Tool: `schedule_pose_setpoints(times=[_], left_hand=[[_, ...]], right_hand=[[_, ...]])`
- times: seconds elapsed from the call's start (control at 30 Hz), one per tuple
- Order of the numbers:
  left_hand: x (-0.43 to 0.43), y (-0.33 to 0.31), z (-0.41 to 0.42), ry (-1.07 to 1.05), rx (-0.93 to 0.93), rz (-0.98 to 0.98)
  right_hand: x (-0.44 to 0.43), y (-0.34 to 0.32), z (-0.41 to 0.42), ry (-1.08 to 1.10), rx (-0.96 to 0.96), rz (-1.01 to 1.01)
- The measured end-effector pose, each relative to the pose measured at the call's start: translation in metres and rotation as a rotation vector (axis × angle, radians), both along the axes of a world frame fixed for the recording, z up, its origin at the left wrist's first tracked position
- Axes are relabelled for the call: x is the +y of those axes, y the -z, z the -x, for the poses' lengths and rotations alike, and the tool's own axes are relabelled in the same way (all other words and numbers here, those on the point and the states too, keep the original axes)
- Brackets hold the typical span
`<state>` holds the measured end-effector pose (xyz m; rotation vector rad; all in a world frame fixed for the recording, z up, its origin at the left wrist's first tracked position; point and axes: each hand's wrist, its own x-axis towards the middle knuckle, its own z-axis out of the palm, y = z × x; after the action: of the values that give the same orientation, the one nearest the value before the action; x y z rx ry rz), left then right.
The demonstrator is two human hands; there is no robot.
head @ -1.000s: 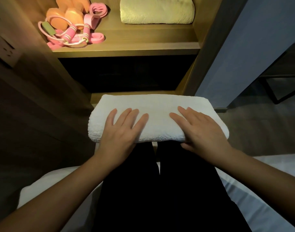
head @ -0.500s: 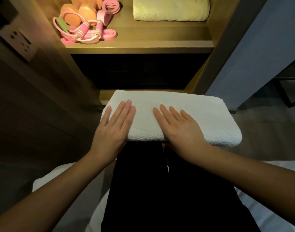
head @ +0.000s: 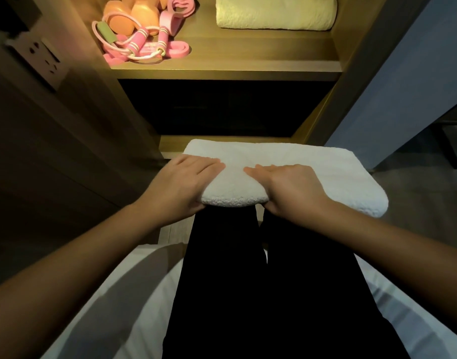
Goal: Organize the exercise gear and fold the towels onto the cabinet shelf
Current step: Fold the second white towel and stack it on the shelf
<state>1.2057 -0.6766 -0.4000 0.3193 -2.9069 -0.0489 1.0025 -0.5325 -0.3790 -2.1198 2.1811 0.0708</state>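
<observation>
One cabinet shelf [head: 248, 64] was lit above. White towel [head: 312, 174] lay folded across the knees below it; yellow towel [head: 274, 14] sat on shelf, right side. Left hand [head: 180, 187] and right hand [head: 297, 190] pinched white towel's near edge, fingers on top, thumbs under. Pink jump rope [head: 136, 45] and orange dumbbells [head: 121, 22] sat on shelf, left side; any print too blurred to read.

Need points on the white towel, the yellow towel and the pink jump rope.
white folded towel [head: 346, 174]: head view, bare top face near its right end.
yellow folded towel [head: 275, 11]: head view, middle of its top face.
pink jump rope [head: 138, 43]: head view, on its left striped handle.
</observation>
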Motion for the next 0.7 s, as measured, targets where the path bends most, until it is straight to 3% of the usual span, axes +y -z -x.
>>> schedule_pose_setpoints(times=[0.1,0.23,0.3,0.4,0.5,0.57,0.63,0.7], left_hand=[[-0.001,0.013,-0.018,-0.077,-0.006,0.011],[0.009,0.017,-0.033,-0.099,0.155,-0.095],[0.015,0.017,-0.034,-0.125,0.147,-0.182],[0.017,0.02,-0.044,-0.338,0.089,-0.674],[0.009,0.018,-0.052,-0.786,0.195,-1.564],[0.001,0.015,-0.05,-0.962,0.152,-2.06],[-0.003,0.01,-0.042,-0.902,0.065,-2.215],[-0.007,0.0,-0.029,-0.901,0.066,-2.15]], right_hand=[[0.003,0.004,0.003,-0.011,-0.005,0.006],[0.01,0.005,-0.003,-0.022,-0.014,-0.02],[0.013,0.0,-0.003,-0.045,-0.018,-0.032],[0.012,-0.012,0.0,-0.12,0.011,-0.12],[-0.002,-0.029,0.006,-0.087,-0.11,-0.147],[-0.02,-0.032,0.007,-0.05,-0.257,-0.077],[-0.041,-0.028,-0.002,-0.06,-0.33,-0.022],[-0.056,-0.017,-0.018,-0.07,-0.316,-0.089]])
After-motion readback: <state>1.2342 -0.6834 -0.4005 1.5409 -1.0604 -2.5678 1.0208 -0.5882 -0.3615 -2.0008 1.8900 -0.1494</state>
